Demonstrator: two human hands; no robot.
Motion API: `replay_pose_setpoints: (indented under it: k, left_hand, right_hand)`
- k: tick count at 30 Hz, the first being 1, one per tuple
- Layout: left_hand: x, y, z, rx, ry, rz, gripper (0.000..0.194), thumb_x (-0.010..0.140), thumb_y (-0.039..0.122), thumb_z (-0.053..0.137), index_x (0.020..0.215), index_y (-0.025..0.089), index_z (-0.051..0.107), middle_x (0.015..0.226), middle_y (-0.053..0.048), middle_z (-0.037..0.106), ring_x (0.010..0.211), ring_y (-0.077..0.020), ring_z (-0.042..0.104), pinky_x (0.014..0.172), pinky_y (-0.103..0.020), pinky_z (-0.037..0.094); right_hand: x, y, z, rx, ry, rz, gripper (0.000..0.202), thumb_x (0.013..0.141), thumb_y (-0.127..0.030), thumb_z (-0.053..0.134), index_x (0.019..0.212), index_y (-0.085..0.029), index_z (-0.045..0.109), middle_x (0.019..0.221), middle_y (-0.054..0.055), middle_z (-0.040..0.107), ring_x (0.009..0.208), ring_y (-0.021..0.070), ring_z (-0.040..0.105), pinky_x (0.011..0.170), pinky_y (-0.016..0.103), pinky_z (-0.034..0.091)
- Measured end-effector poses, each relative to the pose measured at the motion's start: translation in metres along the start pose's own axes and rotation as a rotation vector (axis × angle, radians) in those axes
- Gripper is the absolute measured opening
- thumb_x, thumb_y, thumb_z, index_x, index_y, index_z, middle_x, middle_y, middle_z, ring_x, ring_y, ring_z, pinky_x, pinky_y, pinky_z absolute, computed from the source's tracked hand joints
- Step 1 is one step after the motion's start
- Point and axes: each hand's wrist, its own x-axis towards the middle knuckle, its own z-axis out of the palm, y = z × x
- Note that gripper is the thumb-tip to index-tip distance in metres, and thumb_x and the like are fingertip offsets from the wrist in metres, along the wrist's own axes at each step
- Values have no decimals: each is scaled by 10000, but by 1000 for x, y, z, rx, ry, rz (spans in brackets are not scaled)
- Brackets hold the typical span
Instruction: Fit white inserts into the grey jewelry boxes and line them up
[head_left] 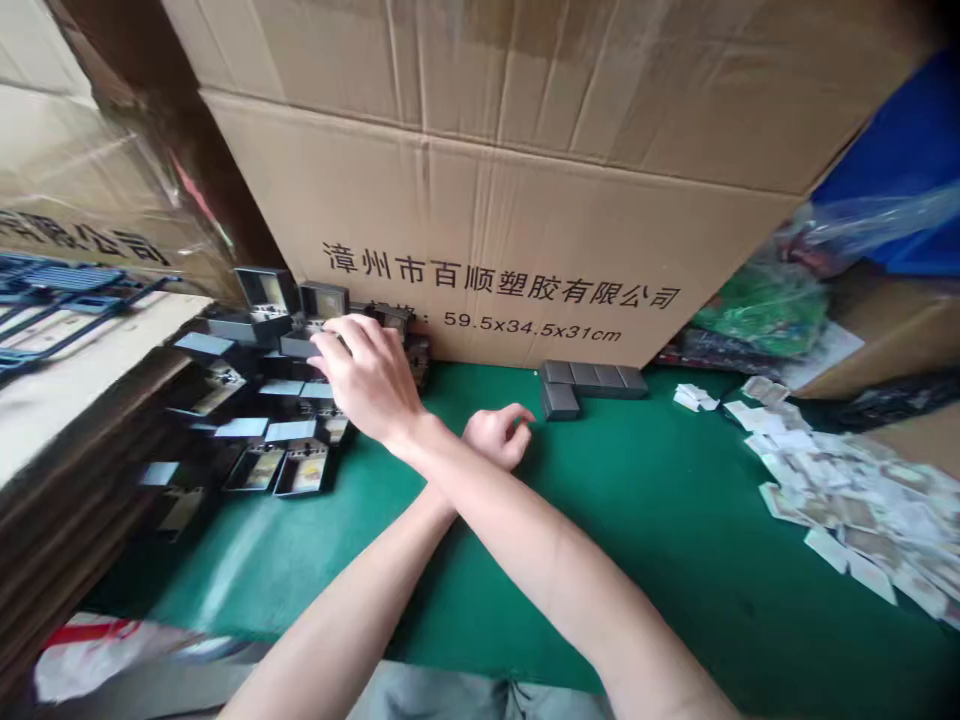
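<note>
Head view shows a person's arms (555, 550) crossed over a green table (645, 600), right hand (375, 375) loosely bent at open boxes (303, 470) on the left, left hand (495, 437) half-curled near closed boxes (561, 402), either hand's grip impossible to tell.

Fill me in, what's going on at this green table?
A person's right hand is at the open dark boxes on the left side of the view; whether it touches one is hard to tell. The left hand is curled near the closed dark boxes, apart from them, with nothing visibly held. White packets lie in a loose pile on the right of the green table.
</note>
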Motion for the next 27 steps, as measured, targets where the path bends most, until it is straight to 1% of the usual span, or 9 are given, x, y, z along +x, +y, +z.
replay_pose_setpoints:
  k: [3, 7, 9, 12, 14, 17, 20, 23, 27]
  left_hand:
    - [1, -1, 0, -29, 43, -38, 194, 779, 187, 619, 900, 217, 768, 661, -30, 663, 727, -234, 627, 739, -355, 463]
    - [3, -4, -10, -177, 111, -126, 200, 852, 283, 599, 976, 203, 733, 822, -100, 717, 847, -287, 653, 710, -386, 509]
    - [6, -4, -15, -338, 126, -191, 221, 859, 325, 602, 985, 175, 706, 854, -101, 718, 829, -274, 669, 668, -357, 528]
    - [10, 3, -17, -472, 114, -253, 347, 928, 421, 484, 1071, 144, 637, 806, -88, 691, 705, -219, 672, 547, -302, 535]
    - [10, 11, -13, -567, 55, -292, 451, 969, 498, 412, 1146, 129, 601, 862, -109, 705, 756, -215, 700, 605, -322, 589]
    - [6, 24, -5, -774, -122, -343, 561, 931, 619, 512, 1207, 141, 613, 1064, -144, 705, 986, -247, 699, 814, -374, 616]
    - [1, 31, 0, -725, -229, -279, 535, 894, 525, 646, 1314, 198, 585, 1175, -106, 691, 1100, -240, 657, 898, -345, 586]
    - [1, 30, -1, -753, -221, -308, 568, 852, 406, 723, 1352, 205, 543, 1071, -64, 710, 1011, -206, 675, 879, -314, 570]
    - [5, 26, -3, -842, -152, -393, 521, 757, 277, 795, 1219, 183, 574, 996, -28, 707, 901, -150, 662, 810, -243, 541]
  right_hand:
    - [-34, 4, -29, 11, 38, -29, 227, 1042, -285, 502, 1160, -176, 662, 1289, 86, 651, 1293, 184, 519, 1112, 327, 432]
    - [-94, 28, -73, -27, 261, 61, 149, 993, -291, 602, 1084, -203, 680, 1144, 84, 716, 1153, 224, 629, 1032, 402, 522]
    - [-128, 48, -96, 12, 250, -2, 175, 957, -215, 649, 1130, -192, 664, 1099, 92, 723, 1120, 232, 649, 990, 412, 562]
    - [-173, 80, -124, -44, 266, 101, 258, 937, -147, 648, 1189, -201, 651, 1077, 103, 713, 1058, 246, 660, 925, 445, 589]
    - [-195, 97, -136, -73, 198, 137, 240, 941, -138, 629, 1172, -196, 662, 1034, 106, 710, 1024, 250, 658, 886, 445, 599]
    - [-210, 111, -141, -24, 80, 188, 229, 951, -127, 598, 1158, -196, 669, 1045, 105, 702, 1038, 246, 648, 906, 444, 595]
    - [-210, 113, -140, 121, -13, 189, 287, 951, -113, 575, 1210, -209, 653, 1127, 96, 699, 1099, 224, 644, 976, 425, 581]
    - [-205, 109, -141, 199, -14, 159, 348, 926, -99, 576, 1254, -199, 634, 1194, 106, 688, 1149, 224, 638, 1019, 431, 569]
    - [-201, 105, -146, 190, 74, 109, 361, 896, -91, 582, 1233, -204, 649, 1179, 113, 693, 1167, 242, 635, 992, 448, 582]
